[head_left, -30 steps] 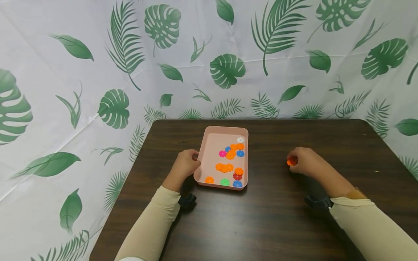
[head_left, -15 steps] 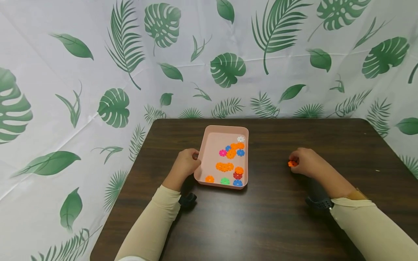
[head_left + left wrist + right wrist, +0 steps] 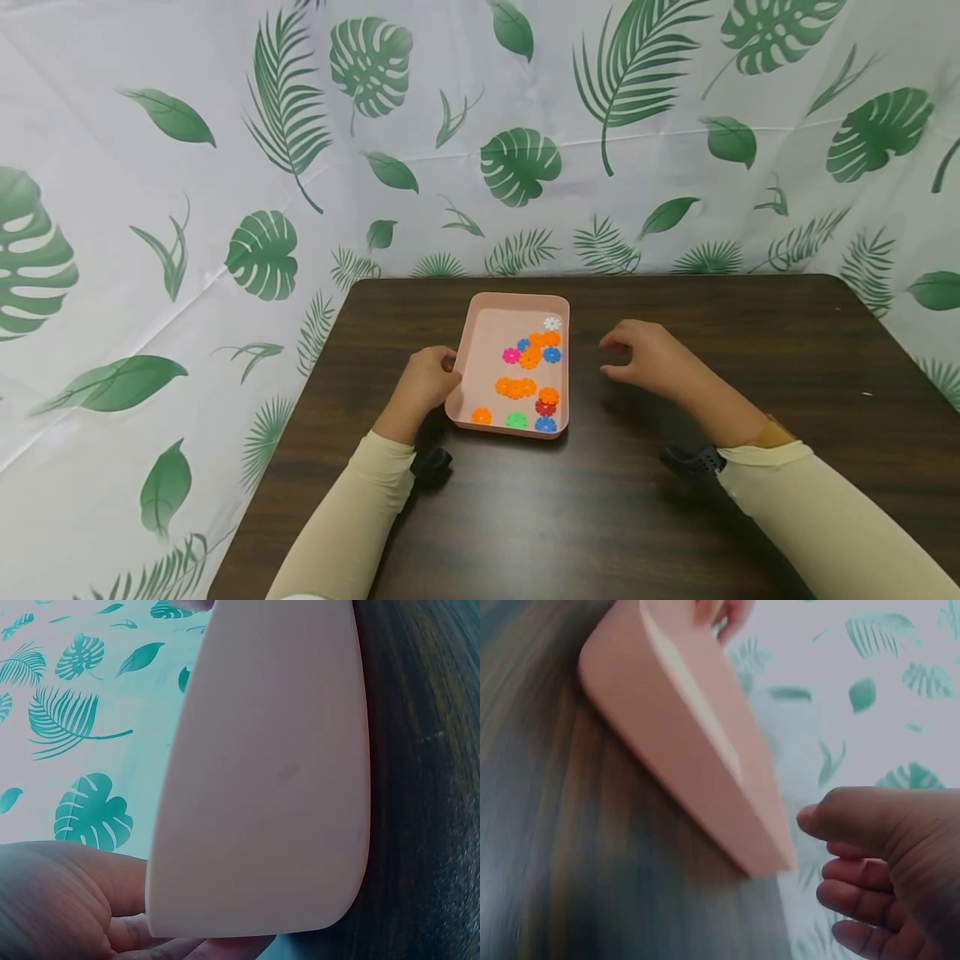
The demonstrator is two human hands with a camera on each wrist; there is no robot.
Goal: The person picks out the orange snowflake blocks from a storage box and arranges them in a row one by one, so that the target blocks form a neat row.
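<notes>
In the head view a pink tray (image 3: 480,333) sits on the dark wooden table, holding several flower-shaped plastic discs. Orange discs (image 3: 515,387) make up most of them, with blue, white, pink, green and dark red ones. My left hand (image 3: 424,385) grips the tray's left rim; the left wrist view shows fingers (image 3: 127,881) at its wall. To the right of the tray, apart from it, hovers my right hand (image 3: 648,358). Its thumb and index finger stand apart with nothing visible between them. The right wrist view shows the other fingers (image 3: 859,896) loosely curled. The separate orange disc seen earlier is out of sight.
A dark wooden table (image 3: 517,517) carries the tray. White cloth with green leaf prints (image 3: 525,225) hangs behind the table and along its left side. Dark wrist straps (image 3: 431,467) sit on both arms.
My right hand has moved left toward the tray, and its fingers have spread. The orange disc it pinched no longer shows. My left hand and the tray have stayed put.
</notes>
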